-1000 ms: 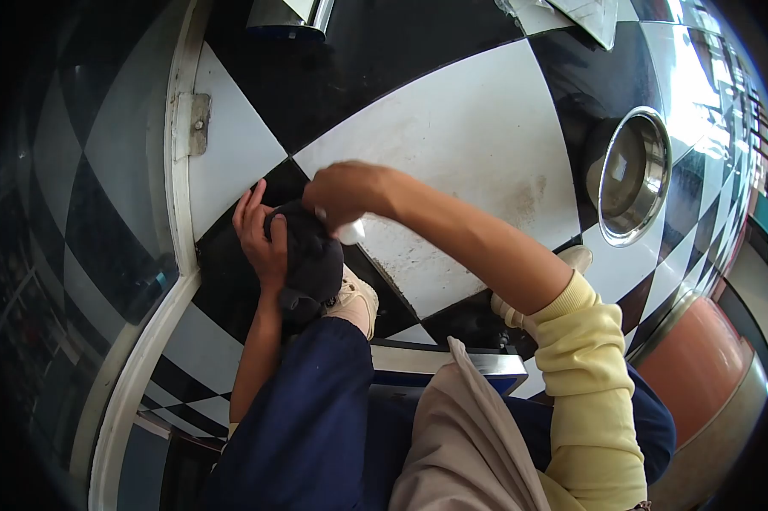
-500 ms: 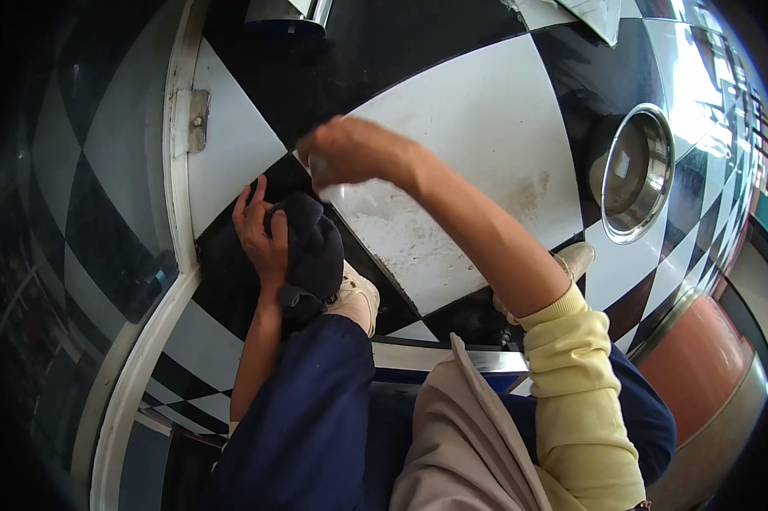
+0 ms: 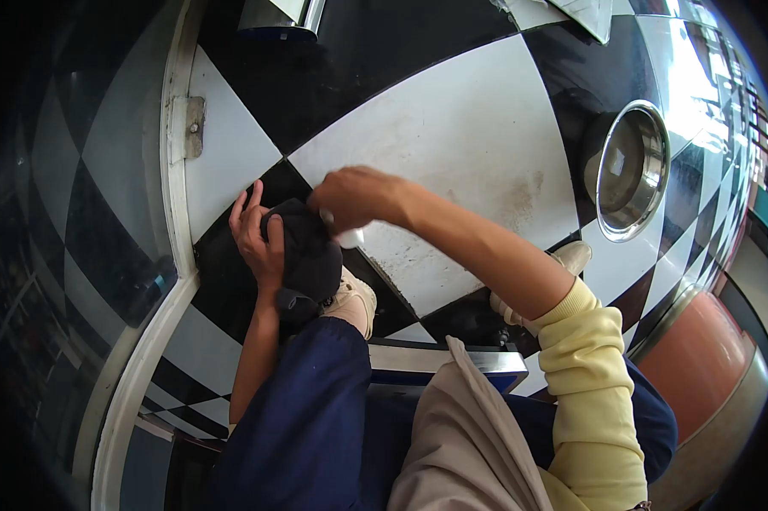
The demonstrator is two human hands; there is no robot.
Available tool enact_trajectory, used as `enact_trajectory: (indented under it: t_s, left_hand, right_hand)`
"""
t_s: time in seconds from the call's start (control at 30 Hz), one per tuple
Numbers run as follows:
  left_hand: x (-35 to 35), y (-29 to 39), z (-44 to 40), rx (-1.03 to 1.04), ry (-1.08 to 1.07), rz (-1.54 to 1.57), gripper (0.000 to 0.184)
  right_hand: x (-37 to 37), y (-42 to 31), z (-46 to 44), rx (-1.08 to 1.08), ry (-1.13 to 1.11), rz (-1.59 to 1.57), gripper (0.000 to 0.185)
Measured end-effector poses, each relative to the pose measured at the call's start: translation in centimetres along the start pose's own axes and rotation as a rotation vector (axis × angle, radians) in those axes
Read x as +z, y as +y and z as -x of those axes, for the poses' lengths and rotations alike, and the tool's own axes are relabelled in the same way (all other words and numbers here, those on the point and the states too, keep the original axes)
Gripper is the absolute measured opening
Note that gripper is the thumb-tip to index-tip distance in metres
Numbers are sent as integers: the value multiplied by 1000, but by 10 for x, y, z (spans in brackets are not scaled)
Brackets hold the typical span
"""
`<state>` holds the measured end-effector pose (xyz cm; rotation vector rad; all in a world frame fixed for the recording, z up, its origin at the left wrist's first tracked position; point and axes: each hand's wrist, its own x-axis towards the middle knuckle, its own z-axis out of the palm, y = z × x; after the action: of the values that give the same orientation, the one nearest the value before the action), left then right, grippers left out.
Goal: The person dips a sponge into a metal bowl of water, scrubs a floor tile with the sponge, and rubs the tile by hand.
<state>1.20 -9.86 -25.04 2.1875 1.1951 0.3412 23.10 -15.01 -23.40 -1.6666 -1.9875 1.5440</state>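
Head view: L hand (image 3: 258, 247) is partly open, thumb against the soft black cloth item (image 3: 313, 260), fingers spread beside it; can't tell how firm the hold is. R hand (image 3: 356, 198) is closed around a small white object (image 3: 350, 238), mostly hidden, right by the cloth's upper edge. The cloth sits low over the black-and-white checked floor (image 3: 452, 145), just beside 1 cream shoe (image 3: 356, 300). Round shiny metal basin (image 3: 653, 175) is well off to the right. For good handling w/ these 2 hands, prob. best: steady the cloth w/ the L thumb, keep L fingers out of the R hand's path, use short, controlled R-hand moves, & watch for folds bunching or slipping.
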Motion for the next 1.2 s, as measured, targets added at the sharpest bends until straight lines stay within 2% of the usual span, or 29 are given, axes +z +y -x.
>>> enact_trajectory:
  t_s: [0.03,0.07,0.1,0.17,0.23,0.27,0.37,0.43,0.5,0.57,0.6,0.67,0.77,0.83,0.87,0.9,0.97,1.03,1.1,1.17,1.2]
  left_hand:
    - [0,1,-1,-19,2,21,13]
    - [0,1,1,-40,2,41,13]
    - [0,1,3,-37,0,31,13]
    - [0,3,1,-20,9,15,13]
    - [0,0,0,5,2,-15,14]
    - [0,0,0,15,-2,-31,14]
    - [-1,1,0,-8,-7,-11,14]
    - [-1,-1,3,-35,-23,-1,13]
    - [-1,-1,1,-35,-18,4,13]
    - [1,-2,0,-18,-5,4,13]
    - [1,-2,0,2,-3,-9,13]
    - [-1,-2,0,37,-4,-40,14]
    - [-2,1,1,-78,-42,30,14]
    - [-1,0,2,-55,-21,20,14]
    - [0,0,1,-40,-7,17,13]
    - [1,0,1,-14,-4,4,13]
    - [-1,-2,-1,36,-4,-27,12]
    - [0,-1,0,-33,-14,0,12]
    - [-1,2,4,-78,-24,19,11]
    - [0,5,1,-86,-7,41,11]
    - [1,4,-1,-55,-1,27,11]
  right_hand:
    - [-12,3,0,28,10,-22,35]
    - [-18,15,-3,-4,169,-98,34]
    - [-22,25,-4,55,327,-197,33]
    - [-23,22,-4,36,333,-181,35]
    - [-11,1,-2,19,79,3,37]
    - [0,-3,-1,-1,15,-24,37]
    - [0,6,-5,-24,111,-33,35]
    - [-22,17,-4,52,266,-235,32]
    - [-20,12,-8,30,241,-183,32]
    - [-7,-4,-11,35,12,40,33]
    - [-2,-7,-8,-11,-68,19,34]
    - [-7,-1,-8,15,37,-18,34]
    - [-26,15,-3,77,274,-224,31]
    - [-9,16,-8,-13,281,-125,30]
    - [-13,0,-1,56,70,-74,31]
    - [10,2,-4,9,23,-14,33]
    - [9,6,7,-51,38,-42,35]
    - [-10,26,11,64,180,-184,36]
    - [-37,44,26,166,414,-300,36]
    - [-35,47,31,170,449,-287,36]
    - [-27,40,34,119,368,-237,36]
